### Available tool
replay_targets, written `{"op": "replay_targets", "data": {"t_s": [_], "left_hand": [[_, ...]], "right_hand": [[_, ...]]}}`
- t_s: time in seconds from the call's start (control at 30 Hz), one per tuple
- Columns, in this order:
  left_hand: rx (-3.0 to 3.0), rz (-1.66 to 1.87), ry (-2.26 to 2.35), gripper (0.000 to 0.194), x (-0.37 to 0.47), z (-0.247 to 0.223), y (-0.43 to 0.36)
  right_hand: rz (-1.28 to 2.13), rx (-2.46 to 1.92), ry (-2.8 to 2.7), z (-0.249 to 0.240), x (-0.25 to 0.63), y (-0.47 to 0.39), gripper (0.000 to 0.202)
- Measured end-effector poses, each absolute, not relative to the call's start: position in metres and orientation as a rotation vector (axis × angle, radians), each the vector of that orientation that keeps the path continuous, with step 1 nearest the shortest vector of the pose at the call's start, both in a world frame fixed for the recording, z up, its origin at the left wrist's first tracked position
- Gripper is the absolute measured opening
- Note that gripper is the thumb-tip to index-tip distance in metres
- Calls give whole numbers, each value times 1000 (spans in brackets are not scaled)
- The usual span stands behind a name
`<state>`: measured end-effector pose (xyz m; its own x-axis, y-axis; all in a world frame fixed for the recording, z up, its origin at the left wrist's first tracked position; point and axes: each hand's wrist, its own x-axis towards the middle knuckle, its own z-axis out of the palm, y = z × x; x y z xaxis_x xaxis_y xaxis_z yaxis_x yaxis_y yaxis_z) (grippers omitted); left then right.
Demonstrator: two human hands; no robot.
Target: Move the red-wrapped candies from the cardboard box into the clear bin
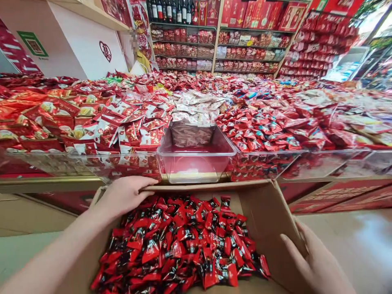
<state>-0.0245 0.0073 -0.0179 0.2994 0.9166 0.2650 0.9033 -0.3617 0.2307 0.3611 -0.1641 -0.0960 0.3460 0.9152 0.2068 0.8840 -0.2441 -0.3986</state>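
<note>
We are gripping a carton [265, 220], right hand [318, 257] pinching its right wall between thumb and fingers, red-and-black wrapped sweets [180, 245] lying inside, left hand [127, 194] clasping its far rim, clear bin [197, 154] sitting beyond, stocked shelves [216, 41] rising behind.

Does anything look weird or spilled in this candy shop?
The clear bin looks odd: its inside walls show, while packets on its left and sweets on its right are heaped high. I see no spill; the red-and-black candies lie inside the box.
</note>
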Motion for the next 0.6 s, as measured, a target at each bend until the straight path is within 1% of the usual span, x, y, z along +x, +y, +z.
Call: {"op": "replay_targets", "data": {"t_s": [0.03, 0.07, 0.1, 0.17, 0.2, 0.23, 0.27, 0.33, 0.37, 0.43, 0.5, 0.6], "left_hand": [[2544, 546, 1699, 29, -27, -20, 5], [2601, 566, 1628, 29, -27, -22, 1], [2704, 663, 1518, 28, -25, -24, -3], [2866, 959, 1204, 30, -13, -30, -11], [2909, 1031, 990, 33, -4, -34, -16], [2939, 994, 801, 33, 6, -38, -20], [2960, 873, 719, 31, 16, -42, -24], [2953, 723, 784, 26, 32, -52, -30], [2941, 730, 760, 26, 36, -58, -33], [2912, 607, 834, 34, 36, -73, -37], [2844, 477, 878, 43, 29, -90, -40], [2673, 357, 953, 53, 17, -108, -41]], "right_hand": [[-65, -2041, -1657, -88, 351, -158, 39], [-144, -1880, -1772, -80, 339, -150, 35], [-123, -1729, -1903, -74, 323, -138, 30], [176, -1511, -2172, -69, 288, -108, 23], [354, -1481, -2253, -72, 268, -92, 23], [486, -1469, -2320, -77, 250, -75, 23], [560, -1439, -2391, -85, 233, -60, 25], [647, -1351, -2539, -105, 205, -38, 40], [656, -1312, -2596, -115, 195, -32, 48], [651, -1291, -2643, -133, 182, -29, 56], [652, -1325, -2610, -143, 178, -33, 53], [735, -1325, -2578, -140, 183, -37, 38]]}}
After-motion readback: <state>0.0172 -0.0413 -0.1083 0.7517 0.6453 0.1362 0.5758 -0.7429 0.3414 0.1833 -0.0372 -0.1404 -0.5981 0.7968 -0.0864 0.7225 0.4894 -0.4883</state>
